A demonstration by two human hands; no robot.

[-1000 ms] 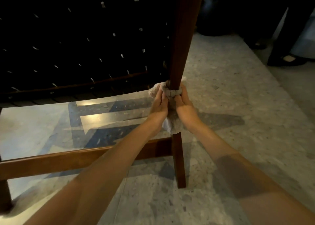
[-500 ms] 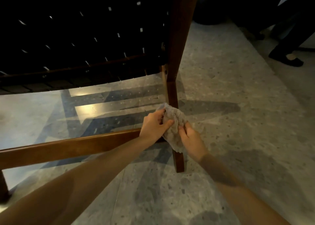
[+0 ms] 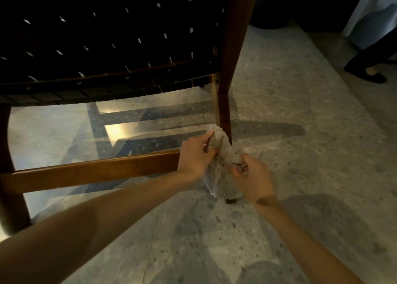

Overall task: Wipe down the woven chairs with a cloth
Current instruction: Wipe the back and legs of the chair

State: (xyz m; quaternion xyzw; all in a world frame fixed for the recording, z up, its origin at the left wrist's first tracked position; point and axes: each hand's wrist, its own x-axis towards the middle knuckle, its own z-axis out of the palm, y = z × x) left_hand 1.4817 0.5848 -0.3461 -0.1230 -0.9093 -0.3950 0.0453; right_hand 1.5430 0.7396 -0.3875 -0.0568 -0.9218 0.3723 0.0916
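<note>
the person is working low on the woven chair [image 3: 107, 47], at its right leg [image 3: 225, 107]. the cloth [image 3: 219, 176] is covering the bottom part of this leg, just above the foot and beside the right end of the near low rail [image 3: 96, 172]. the left hand [image 3: 196, 154] is gripping the upper bunch of the cloth w/ fingers curled round it. the right hand [image 3: 252, 180] is pinching the lower part betw. thumb and fingers. both hands are holding the cloth only. whether the cloth is going fully round the leg, i cannot tell. i am judging the task as partly done: this leg is prob. getting near its end, since the cloth is sitting almost at the foot. the rail, the left leg [image 3: 10, 197] and the dark woven seat are giving no sign either way, so i am counting them as left to do, plus any other chairs (none is showing here). the floor [image 3: 300, 154] is looking like grey speckled stone, polished, and it is reflecting light under the seat. the room is dim. at the far right a white hanging fabric [image 3: 373, 14] and a foot in a dark shoe [image 3: 365, 75] are showing.
</note>
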